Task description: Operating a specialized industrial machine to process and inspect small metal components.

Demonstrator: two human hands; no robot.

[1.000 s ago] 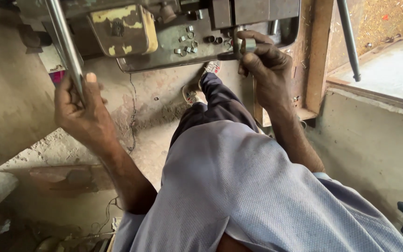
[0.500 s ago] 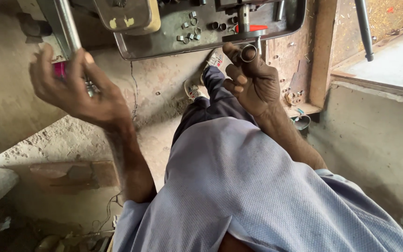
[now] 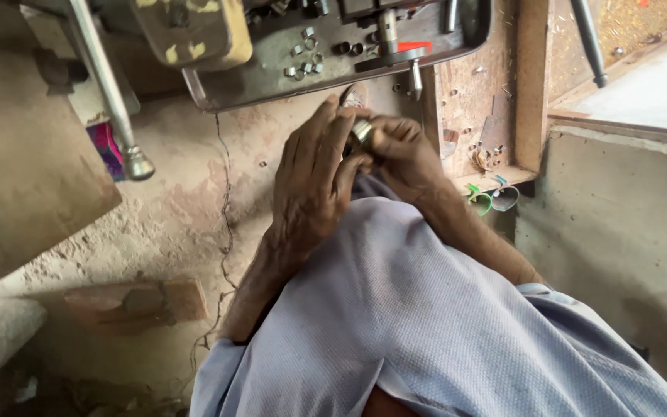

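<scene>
Down over the lap, both hands meet just below the front edge of the metal tray (image 3: pixel 272 81). The right hand (image 3: pixel 403 154) pinches a small metal ring (image 3: pixel 362 131) between thumb and fingertips, so its grip is narrow and closed on the ring. The left hand (image 3: pixel 314 181) lies against it, fingers stretched forward and touching the ring and the right hand's fingers; whether this hand also grips the ring I cannot tell, since its fingertips hide the contact. The ring sits between the two hands, above the pale blue shirt (image 3: pixel 426 324) that fills the lower part of the view.

Up on the tray lie several more small rings (image 3: pixel 303 58) and a red-marked part (image 3: pixel 411 48). A long metal lever (image 3: pixel 106 89) with a rounded knob hangs free at the left, well apart from both hands. A wooden frame (image 3: pixel 530 85) stands to the right of the tray, and a brick (image 3: pixel 129 301) lies on the dusty floor (image 3: pixel 171 216).
</scene>
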